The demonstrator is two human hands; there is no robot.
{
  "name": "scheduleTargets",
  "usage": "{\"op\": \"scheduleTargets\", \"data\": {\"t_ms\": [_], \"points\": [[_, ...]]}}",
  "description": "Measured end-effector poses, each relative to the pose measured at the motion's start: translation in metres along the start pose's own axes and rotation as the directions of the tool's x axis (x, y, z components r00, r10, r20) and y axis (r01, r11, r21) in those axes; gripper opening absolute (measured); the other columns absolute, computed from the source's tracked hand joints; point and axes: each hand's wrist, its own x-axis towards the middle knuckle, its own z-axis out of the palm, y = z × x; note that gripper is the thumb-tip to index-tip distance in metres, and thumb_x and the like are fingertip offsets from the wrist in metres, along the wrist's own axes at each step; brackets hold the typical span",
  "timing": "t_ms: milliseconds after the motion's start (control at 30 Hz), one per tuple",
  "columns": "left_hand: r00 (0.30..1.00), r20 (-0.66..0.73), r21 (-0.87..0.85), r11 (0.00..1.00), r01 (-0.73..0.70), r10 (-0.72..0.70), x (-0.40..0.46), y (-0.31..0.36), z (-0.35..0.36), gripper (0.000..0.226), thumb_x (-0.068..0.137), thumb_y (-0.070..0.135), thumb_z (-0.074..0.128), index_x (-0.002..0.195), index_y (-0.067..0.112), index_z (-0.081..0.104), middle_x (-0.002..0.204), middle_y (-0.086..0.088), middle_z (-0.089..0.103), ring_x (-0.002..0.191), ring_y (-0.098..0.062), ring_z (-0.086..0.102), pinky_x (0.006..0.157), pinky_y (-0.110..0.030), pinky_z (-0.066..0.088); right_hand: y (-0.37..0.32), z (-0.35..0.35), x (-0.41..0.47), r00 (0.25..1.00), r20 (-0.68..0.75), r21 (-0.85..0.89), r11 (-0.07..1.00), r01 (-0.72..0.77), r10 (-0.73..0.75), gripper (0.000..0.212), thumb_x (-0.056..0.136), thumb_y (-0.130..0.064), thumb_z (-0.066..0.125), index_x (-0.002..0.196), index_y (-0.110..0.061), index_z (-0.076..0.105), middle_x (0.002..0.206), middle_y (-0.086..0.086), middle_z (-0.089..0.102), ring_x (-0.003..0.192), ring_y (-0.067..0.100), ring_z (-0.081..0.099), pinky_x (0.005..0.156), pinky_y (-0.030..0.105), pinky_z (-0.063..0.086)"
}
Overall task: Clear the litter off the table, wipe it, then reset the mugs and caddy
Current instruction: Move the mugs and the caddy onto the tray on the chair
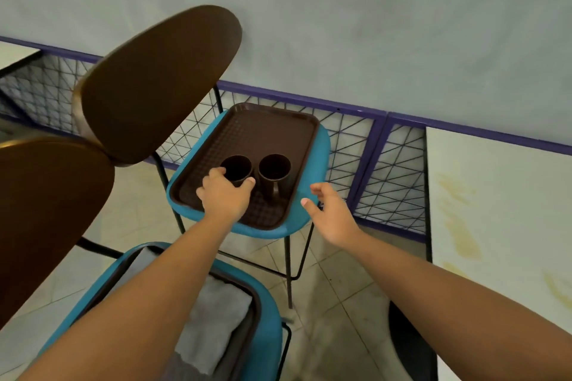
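Two dark brown mugs stand side by side on a brown tray [278, 130] that lies on the blue seat of a chair [322, 145]. My left hand [224, 193] grips the left mug [236, 165], fingers and thumb curled round its near side. The right mug [275, 172] stands free, its handle toward me. My right hand [328, 210] hovers over the tray's right edge, fingers relaxed, holding nothing. The white table [501, 210] lies at the right, with yellowish stains. No caddy is in view.
A nearer blue chair [269, 312] at the bottom holds another tray with a grey cloth [216, 325] on it. Two brown chair backs [158, 83] rise at the left. A purple-framed wire fence [387, 170] runs behind the chairs. The floor is tiled.
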Motion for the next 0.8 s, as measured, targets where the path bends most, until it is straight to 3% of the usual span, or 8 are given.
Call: {"op": "scheduleTargets", "data": {"t_ms": [100, 167, 267, 400, 533, 800], "points": [[0.995, 0.047, -0.033, 0.996, -0.082, 0.084, -0.021, 0.030, 0.005, 0.071, 0.082, 0.047, 0.069, 0.139, 0.013, 0.041, 0.137, -0.009, 0.047, 0.130, -0.031, 0.034, 0.104, -0.042, 0.034, 0.001, -0.036, -0.020, 0.998, -0.049, 0.020, 0.999, 0.029, -0.028, 0.043, 0.096, -0.028, 0.055, 0.134, -0.010, 0.044, 0.135, 0.002, 0.048, 0.121, 0.009, 0.045, 0.096, 0.017, 0.033], [0.983, 0.115, -0.078, 0.988, -0.133, 0.142, -0.039, 0.051, 0.018, 0.073, 0.080, 0.049, 0.070, 0.138, 0.015, 0.041, 0.137, -0.008, 0.047, 0.129, -0.031, 0.038, 0.105, -0.044, 0.038, 0.005, -0.064, -0.037, 0.995, -0.087, 0.012, 0.999, 0.043, -0.041, 0.043, 0.096, -0.029, 0.055, 0.134, -0.011, 0.044, 0.134, 0.001, 0.047, 0.119, 0.006, 0.043, 0.096, 0.018, 0.033], [0.957, 0.178, -0.128, 0.970, -0.207, 0.228, -0.080, 0.084, 0.048, 0.075, 0.075, 0.052, 0.072, 0.135, 0.017, 0.044, 0.134, -0.006, 0.049, 0.126, -0.027, 0.044, 0.104, -0.046, 0.041, 0.026, -0.112, -0.067, 0.985, -0.167, -0.025, 0.999, 0.041, -0.045, 0.048, 0.095, -0.034, 0.055, 0.137, -0.013, 0.042, 0.138, 0.005, 0.046, 0.124, 0.018, 0.047, 0.101, 0.028, 0.039], [0.912, 0.263, -0.128, 0.948, -0.291, 0.315, -0.152, 0.120, 0.099, 0.076, 0.075, 0.051, 0.073, 0.134, 0.014, 0.045, 0.133, -0.005, 0.050, 0.125, -0.027, 0.045, 0.105, -0.044, 0.039, 0.069, -0.178, -0.122, 0.950, -0.312, -0.083, 0.996, -0.023, -0.004, 0.050, 0.095, -0.036, 0.053, 0.138, -0.012, 0.041, 0.139, 0.007, 0.043, 0.127, 0.021, 0.043, 0.098, 0.023, 0.032], [0.828, 0.395, -0.190, 0.917, -0.351, 0.399, -0.226, 0.152, 0.158, 0.075, 0.081, 0.045, 0.072, 0.140, 0.013, 0.038, 0.142, -0.003, 0.044, 0.129, -0.024, 0.042, 0.104, -0.037, 0.039, 0.121, -0.247, -0.183, 0.923, -0.379, -0.147, 0.980, -0.134, 0.070, 0.055, 0.096, -0.041, 0.051, 0.142, -0.014, 0.036, 0.144, 0.006, 0.039, 0.132, 0.022, 0.038, 0.108, 0.033, 0.031], [0.629, 0.575, -0.299, 0.850, -0.433, 0.523, -0.327, 0.214, 0.235, 0.077, 0.083, 0.044, 0.071, 0.144, 0.017, 0.032, 0.148, -0.002, 0.037, 0.133, -0.021, 0.039, 0.096, -0.029, 0.036, 0.182, -0.357, -0.270, 0.812, -0.526, -0.084, 0.935, -0.345, 0.252, 0.061, 0.090, -0.040, 0.061, 0.140, -0.016, 0.038, 0.141, 0.006, 0.040, 0.128, 0.024, 0.041, 0.106, 0.039, 0.036]]}}
